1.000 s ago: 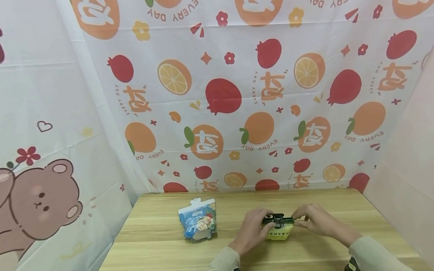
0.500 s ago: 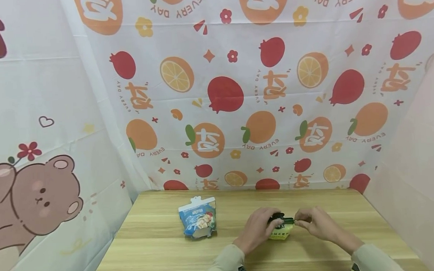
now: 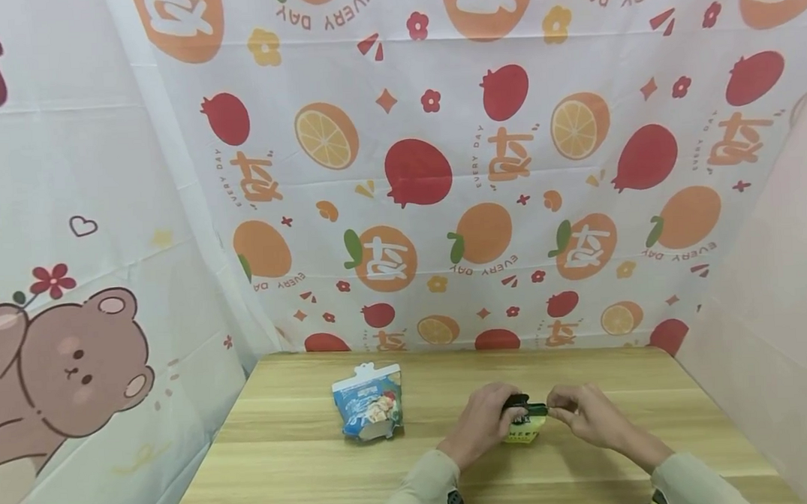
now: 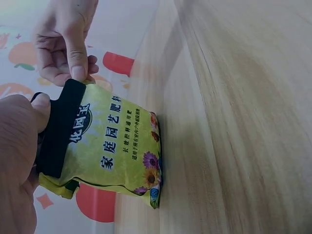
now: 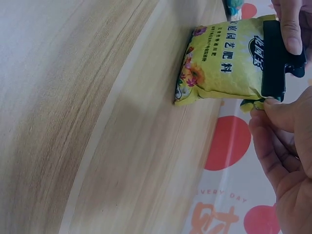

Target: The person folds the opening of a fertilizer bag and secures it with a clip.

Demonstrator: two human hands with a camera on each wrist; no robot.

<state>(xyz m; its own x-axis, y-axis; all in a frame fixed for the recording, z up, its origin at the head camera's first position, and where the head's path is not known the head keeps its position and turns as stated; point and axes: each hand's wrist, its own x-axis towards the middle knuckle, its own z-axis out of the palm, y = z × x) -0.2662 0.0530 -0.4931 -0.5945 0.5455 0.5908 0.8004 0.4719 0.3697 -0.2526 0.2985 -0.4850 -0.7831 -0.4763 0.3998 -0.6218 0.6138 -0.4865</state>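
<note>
A yellow fertilizer bag (image 4: 117,141) with dark lettering and printed flowers stands on the wooden table, right of the middle. Across its folded top sits a black sealing clip (image 4: 61,127). My left hand (image 3: 480,423) grips this clip from the left, its thumb over the front. On the other side, my right hand (image 3: 589,417) pinches the bag's top corner where it sticks out beyond the clip's end; the right wrist view shows this folded corner (image 5: 253,105) between thumb and index finger. The head view shows only a small part of the bag between the hands.
A blue bag (image 3: 370,407) closed with a white clip (image 3: 365,377) lies to the left on the wooden table (image 3: 284,453). A fruit-print cloth (image 3: 467,151) hangs behind the table's back edge, with pale cloth at both sides.
My left hand has shifted slightly right and now covers more of the clip. My right fingers have closed in to a pinch at the bag's corner. The blue bag has stayed put.
</note>
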